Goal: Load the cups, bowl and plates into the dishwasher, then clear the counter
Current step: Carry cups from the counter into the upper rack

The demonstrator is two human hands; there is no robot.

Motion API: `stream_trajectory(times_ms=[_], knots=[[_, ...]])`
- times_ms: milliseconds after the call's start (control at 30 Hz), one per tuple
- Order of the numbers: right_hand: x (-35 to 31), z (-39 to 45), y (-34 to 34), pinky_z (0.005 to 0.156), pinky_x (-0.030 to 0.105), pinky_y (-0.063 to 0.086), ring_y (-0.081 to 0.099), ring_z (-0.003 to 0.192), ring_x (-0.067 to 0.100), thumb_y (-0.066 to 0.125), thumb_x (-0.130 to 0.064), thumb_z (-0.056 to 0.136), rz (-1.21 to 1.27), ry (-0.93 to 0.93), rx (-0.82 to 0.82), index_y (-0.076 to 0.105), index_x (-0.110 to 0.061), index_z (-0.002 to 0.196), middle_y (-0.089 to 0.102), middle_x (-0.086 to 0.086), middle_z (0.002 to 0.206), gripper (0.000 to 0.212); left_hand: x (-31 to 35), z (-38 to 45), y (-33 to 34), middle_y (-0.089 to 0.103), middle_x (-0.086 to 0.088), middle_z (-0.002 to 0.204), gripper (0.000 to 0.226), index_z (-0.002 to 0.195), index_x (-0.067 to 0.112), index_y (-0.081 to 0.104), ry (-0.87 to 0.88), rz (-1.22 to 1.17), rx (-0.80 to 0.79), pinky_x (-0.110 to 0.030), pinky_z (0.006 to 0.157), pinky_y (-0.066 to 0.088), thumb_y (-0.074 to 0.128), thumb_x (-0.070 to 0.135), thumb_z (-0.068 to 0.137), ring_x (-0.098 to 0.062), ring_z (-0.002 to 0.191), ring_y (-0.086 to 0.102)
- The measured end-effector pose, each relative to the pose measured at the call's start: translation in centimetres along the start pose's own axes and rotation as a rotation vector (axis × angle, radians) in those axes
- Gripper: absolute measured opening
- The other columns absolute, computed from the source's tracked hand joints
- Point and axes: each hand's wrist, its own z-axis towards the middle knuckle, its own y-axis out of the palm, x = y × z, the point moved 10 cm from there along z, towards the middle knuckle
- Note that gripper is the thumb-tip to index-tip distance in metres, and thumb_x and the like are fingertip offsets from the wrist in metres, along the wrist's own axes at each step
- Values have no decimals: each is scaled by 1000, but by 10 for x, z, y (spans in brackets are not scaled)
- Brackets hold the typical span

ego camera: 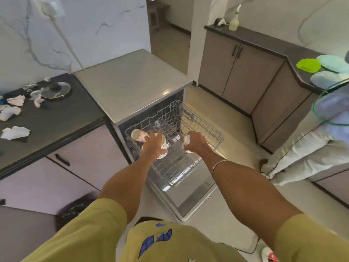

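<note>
The dishwasher (132,87) stands open with its wire upper rack (204,127) pulled out. A patterned white cup (138,135) lies on its side at the rack's left. My left hand (152,146) reaches over the rack, fingers spread, resting on a second patterned cup (164,146) beneath it. My right hand (196,143) is closed around a white cup (187,139) held over the rack's middle. Coloured plates (332,64) and a green one (307,65) lie on the right counter. A clear bowl (332,108) shows at the right edge.
The lowered dishwasher door (190,203) juts into the floor in front of me. The left dark counter (56,118) holds crumpled tissues (15,132) and a glass lid (55,90). Another person (306,148) stands at the right. A spray bottle (234,20) sits on the far counter.
</note>
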Motion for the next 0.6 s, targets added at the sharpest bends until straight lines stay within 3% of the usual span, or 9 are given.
stream_trajectory(times_ms=[67,167,400,600], knots=[[20,2,-9,73,30,53,62,110,32,85,-17,70,41,20,2,56,-15,133,63,14,123,69,20,4,9,14,-24,159,95,151,21,22,3,-3,-26,-59,105,39,81,37,78,-53,141,23],[39,8,-19,82,35,56,62,109,33,85,-15,69,63,16,20,56,-13,131,63,14,122,69,42,15,19,20,-24,156,88,146,21,28,2,10,-52,-56,102,43,81,37,78,-51,139,28],[71,43,-27,85,42,57,61,108,34,80,-15,73,53,-13,-29,58,-11,123,62,15,118,55,68,52,28,22,-22,155,83,143,21,32,-49,-79,-29,-58,102,44,82,35,78,-49,138,30],[77,94,-33,84,35,50,58,113,35,79,-22,77,-13,-51,-63,50,-8,131,57,17,124,63,63,86,36,23,-21,155,93,149,20,26,-145,-138,2,-57,101,43,82,38,77,-48,137,31]])
